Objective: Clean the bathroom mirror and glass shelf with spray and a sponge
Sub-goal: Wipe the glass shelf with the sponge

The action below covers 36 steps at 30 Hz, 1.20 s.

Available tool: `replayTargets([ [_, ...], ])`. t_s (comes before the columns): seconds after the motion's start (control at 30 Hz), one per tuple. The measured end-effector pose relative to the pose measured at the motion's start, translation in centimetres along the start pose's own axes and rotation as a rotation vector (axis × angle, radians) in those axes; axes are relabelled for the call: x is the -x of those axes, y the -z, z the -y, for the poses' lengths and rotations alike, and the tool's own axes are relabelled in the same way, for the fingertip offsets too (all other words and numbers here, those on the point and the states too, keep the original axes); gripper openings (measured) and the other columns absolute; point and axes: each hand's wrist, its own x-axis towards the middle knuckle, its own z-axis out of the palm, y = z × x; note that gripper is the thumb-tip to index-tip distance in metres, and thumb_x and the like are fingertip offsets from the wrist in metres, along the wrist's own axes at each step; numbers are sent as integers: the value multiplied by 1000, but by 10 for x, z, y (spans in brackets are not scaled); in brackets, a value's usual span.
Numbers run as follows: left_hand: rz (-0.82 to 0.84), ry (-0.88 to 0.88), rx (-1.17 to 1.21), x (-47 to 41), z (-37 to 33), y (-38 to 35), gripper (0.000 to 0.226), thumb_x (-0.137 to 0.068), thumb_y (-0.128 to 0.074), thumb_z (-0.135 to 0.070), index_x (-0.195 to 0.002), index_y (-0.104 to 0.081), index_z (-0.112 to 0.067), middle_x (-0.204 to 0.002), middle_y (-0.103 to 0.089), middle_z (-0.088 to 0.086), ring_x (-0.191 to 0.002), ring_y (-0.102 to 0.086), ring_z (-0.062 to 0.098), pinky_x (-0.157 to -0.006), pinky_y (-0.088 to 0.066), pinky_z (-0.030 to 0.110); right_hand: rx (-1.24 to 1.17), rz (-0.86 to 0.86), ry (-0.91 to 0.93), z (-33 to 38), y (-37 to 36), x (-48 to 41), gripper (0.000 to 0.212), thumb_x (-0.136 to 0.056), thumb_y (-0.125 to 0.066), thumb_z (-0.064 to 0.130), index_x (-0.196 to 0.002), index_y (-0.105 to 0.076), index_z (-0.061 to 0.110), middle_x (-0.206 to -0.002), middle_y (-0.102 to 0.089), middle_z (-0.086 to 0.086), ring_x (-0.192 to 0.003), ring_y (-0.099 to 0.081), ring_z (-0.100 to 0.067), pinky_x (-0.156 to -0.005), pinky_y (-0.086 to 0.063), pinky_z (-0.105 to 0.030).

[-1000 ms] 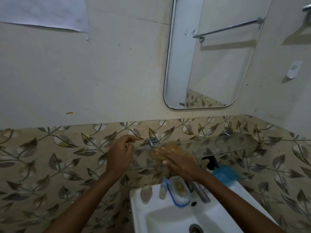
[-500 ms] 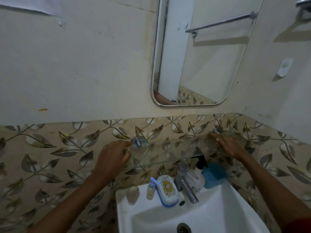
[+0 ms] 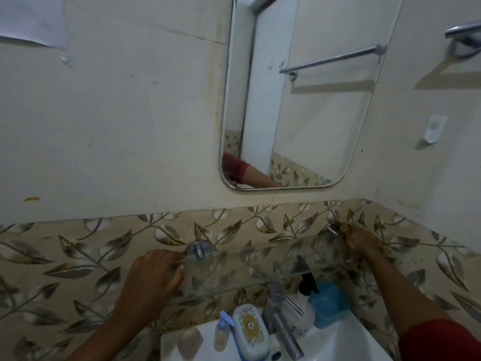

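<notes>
A clear glass shelf (image 3: 260, 267) runs along the leaf-patterned tiles above the sink, held by two metal brackets. My left hand (image 3: 153, 277) grips its left end beside the left bracket (image 3: 197, 250). My right hand (image 3: 360, 242) presses a yellow-brown sponge (image 3: 342, 227) on the shelf's right end, by the right bracket. The sponge is mostly hidden under my fingers. The rounded mirror (image 3: 299, 100) hangs on the wall above and reflects a towel bar and my red sleeve. A white bottle with a black pump (image 3: 305, 303) stands under the shelf.
The white sink (image 3: 338, 345) carries a chrome tap (image 3: 281, 319), a soap box (image 3: 250, 332), a small bottle (image 3: 221, 334), a soap bar (image 3: 188, 342) and a blue container (image 3: 329, 303). A towel bar (image 3: 463, 32) and a white hook (image 3: 433, 128) sit on the right wall.
My right hand slid the sponge from the shelf's left-middle to its right end. My left hand kept its hold on the left end. The view drew closer.
</notes>
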Motion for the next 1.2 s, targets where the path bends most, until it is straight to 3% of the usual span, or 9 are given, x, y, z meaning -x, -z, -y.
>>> replayTargets([
  [0.2,-17,-12,-8,1,-2,-1,36,-82,-37,-43,-90,-66,-24,-85,-65,-6,-85,-58,20,-69,-43,36,-32,-90,0,34,-3,52,48,-97,-23,36,-118,-56,8,-122,-60,-20,-112,-54,-36,-99,-40,-45],
  [0.37,-43,4,40,3,-2,-1,40,-84,-35,-43,-99,-64,-20,-96,-66,-2,-96,-57,21,-77,-43,38,-114,9,41,95,-43,116,61,-88,-9,58,-117,-51,26,-132,-53,-12,-125,-43,-35,-104,-32,-56],
  [0.57,-204,141,344,17,-5,14,42,-81,-34,-33,-104,-65,-15,-104,-65,0,-101,-56,21,-86,-44,36,-125,59,334,190,-70,215,47,-100,-17,35,-134,-43,16,-146,-41,-7,-140,-28,-19,-115,-5,-37],
  [0.73,-210,185,344,35,9,23,39,-83,-33,-32,-105,-62,-16,-104,-62,0,-101,-57,22,-87,-45,39,-167,47,453,254,-90,277,80,-97,2,39,-88,-75,20,-94,-76,2,-93,-71,-15,-98,-23,-34],
  [0.87,-295,245,403,32,11,35,37,-84,-33,-14,-108,-61,-10,-107,-59,2,-103,-56,24,-88,-44,37,-114,49,570,292,-92,310,77,-95,3,42,-102,-71,20,-110,-71,-1,-110,-63,-17,-104,-26,-39],
  [0.93,-325,260,441,31,6,38,40,-83,-31,-11,-111,-60,-9,-110,-59,4,-105,-55,23,-91,-44,38,-119,126,723,306,-90,312,58,-92,-13,37,-118,-57,11,-125,-60,-10,-121,-51,-28,-106,-29,-44],
  [1.03,-334,276,464,27,1,37,41,-84,-30,-12,-113,-59,-10,-112,-58,2,-110,-54,24,-96,-43,41,-159,260,909,311,-81,304,33,-93,-39,23,-114,-55,5,-117,-60,-16,-106,-53,-34,-94,-42,-47],
  [1.13,-329,271,498,24,-5,35,41,-83,-31,-10,-113,-59,-8,-112,-57,1,-111,-53,23,-97,-42,38,-259,353,1035,286,-72,300,36,-92,-36,24,-114,-54,3,-114,-59,-19,-94,-56,-36,-79,-48,-48],
  [1.2,-331,268,511,24,-5,37,38,-86,-33,-7,-113,-59,-10,-112,-58,1,-111,-53,21,-96,-42,36,-286,378,1068,256,-62,288,40,-98,-31,32,-132,-43,15,-136,-51,-14,-117,-50,-31,-94,-44,-42],
])
